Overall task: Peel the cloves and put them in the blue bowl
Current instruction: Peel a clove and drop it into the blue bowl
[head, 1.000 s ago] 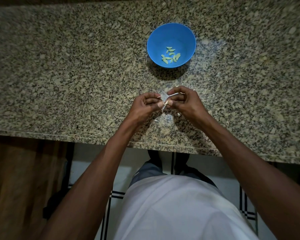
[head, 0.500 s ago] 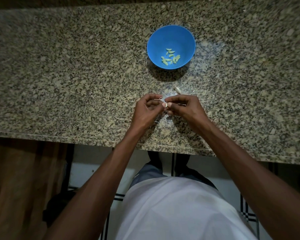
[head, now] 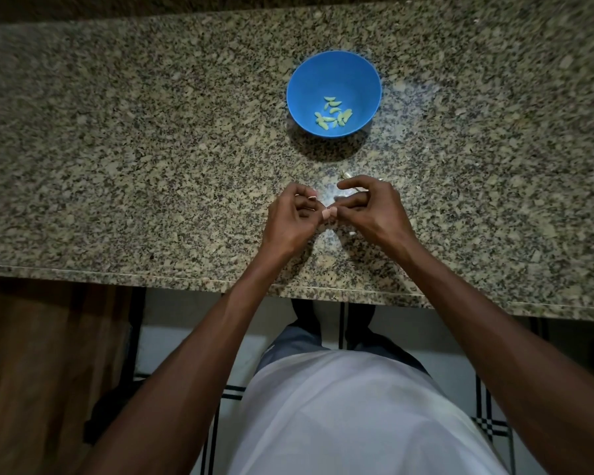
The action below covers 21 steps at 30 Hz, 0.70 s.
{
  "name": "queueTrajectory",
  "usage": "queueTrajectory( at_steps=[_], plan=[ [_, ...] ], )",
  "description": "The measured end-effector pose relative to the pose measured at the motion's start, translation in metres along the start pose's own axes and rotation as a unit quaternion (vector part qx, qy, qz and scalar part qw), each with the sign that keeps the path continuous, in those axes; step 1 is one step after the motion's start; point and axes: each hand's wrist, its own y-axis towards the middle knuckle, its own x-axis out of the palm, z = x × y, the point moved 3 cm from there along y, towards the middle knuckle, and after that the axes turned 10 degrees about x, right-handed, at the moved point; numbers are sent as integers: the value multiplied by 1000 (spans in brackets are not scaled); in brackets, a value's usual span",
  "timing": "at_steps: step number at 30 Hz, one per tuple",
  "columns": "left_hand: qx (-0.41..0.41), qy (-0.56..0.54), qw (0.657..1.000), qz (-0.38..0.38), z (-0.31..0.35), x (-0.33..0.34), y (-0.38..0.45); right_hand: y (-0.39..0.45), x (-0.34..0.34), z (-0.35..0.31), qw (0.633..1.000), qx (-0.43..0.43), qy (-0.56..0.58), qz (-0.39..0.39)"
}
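Observation:
A blue bowl (head: 333, 68) stands on the granite counter beyond my hands, with several pale green peeled cloves (head: 333, 113) in its bottom. My left hand (head: 294, 221) and my right hand (head: 371, 209) meet just in front of the bowl, fingers curled, thumbs and fingertips pinching a small clove (head: 328, 214) between them. The clove is mostly hidden by the fingertips. Loose bits of pale skin (head: 346, 173) lie on the counter just past my right hand.
The speckled granite counter (head: 151, 149) spreads wide to the left and right of the bowl. Its front edge (head: 186, 281) runs just below my wrists. Below it are a tiled floor and a wooden panel on the left.
My hands stay together on the clove and have barely moved; the fingers have shifted slightly as they work at it. The camera has tilted a little.

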Motion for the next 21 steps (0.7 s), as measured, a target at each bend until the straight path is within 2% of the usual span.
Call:
queueTrajectory(
  at_steps=[2, 5, 7, 10, 14, 21],
  plan=[
    [-42, -67, 997, -5, -3, -1, 2, -1, -3, 2, 1000, 9, 22, -7],
    [-121, -193, 974, -4, -6, 1, 3, -4, -8, 5, 999, -7, 33, -22],
    [-134, -219, 966, 19, -6, 3, 4, -4, -15, 7, 999, -17, 34, -12],
    [-49, -95, 992, 61, -8, 0, 6, 3, -37, 11, 997, -4, 34, 70],
    [14, 24, 998, 64, -5, -2, 11, 27, -61, 3, 988, -18, -24, 152],
    [103, 190, 975, 52, 2, -3, 23, 55, -67, -8, 974, -24, -172, 147]
  ],
)
